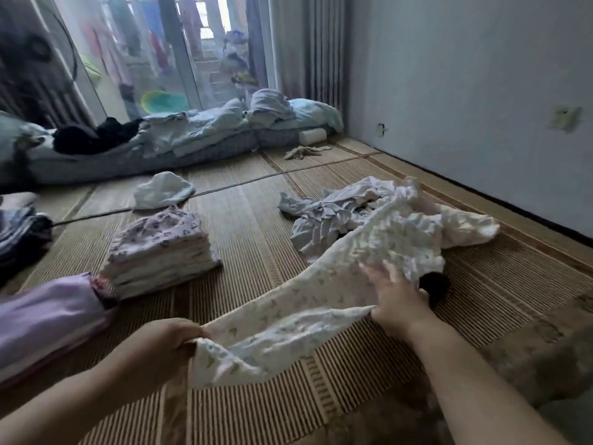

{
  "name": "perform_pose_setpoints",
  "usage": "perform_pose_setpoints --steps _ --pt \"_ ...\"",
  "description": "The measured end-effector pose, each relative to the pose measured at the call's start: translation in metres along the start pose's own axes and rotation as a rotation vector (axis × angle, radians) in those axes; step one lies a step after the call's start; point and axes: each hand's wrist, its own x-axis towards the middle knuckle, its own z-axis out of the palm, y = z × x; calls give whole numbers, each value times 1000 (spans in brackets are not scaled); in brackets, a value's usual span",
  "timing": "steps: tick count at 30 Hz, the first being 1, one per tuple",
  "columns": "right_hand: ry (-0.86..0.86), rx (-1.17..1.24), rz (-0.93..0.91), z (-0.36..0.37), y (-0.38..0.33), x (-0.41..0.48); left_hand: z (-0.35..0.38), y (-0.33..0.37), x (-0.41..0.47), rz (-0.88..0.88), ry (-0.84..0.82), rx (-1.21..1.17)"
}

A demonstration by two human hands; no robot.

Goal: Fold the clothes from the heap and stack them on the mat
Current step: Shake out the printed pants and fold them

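Cream cloth printed with small pale sprigs, a garment point(305, 303) of some kind, is hanging stretched between both hands just above the woven straw mat point(256, 239). The left hand point(170, 342) is reaching in from the lower left with its forearm low. Its fingers point(189, 332) are curling tight round the garment's near end, knuckles up. The right hand point(394, 303) is coming in from the lower right with the arm nearly straight. Its fingers point(382, 274) are lying spread and fairly flat on the cloth, while the thumb side seems to be pinching the garment's edge; motion blur is making that grip hard to read.

The garment's far, ruffled end is trailing onto the heap point(327, 216) of pale grey and white clothes, right of centre on the mat. A small black object point(434, 285) is lying just beyond the right hand.

Left of centre, a neat folded stack point(160, 248) is sitting on the mat, its top piece lilac with a dark print. A loose white cloth point(163, 191) is lying just behind it. A second, darker pile point(19, 232) is showing at the left edge. Pale blue bedding point(179, 136) is lying along the window at the back.
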Motion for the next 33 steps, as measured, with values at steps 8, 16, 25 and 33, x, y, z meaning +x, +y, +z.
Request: perform_pose_setpoints --steps 8,16,25,33 --pt "-83 -176 -5 15 -1 7 28 -55 -6 -490 -138 132" --pt "42 116 -212 -13 -27 9 56 85 55 -124 67 74" --pt "-76 855 -518 -60 -84 -42 33 149 51 -82 332 -533" --pt "408 256 -566 -77 -111 -70 -63 107 2 17 509 -51"
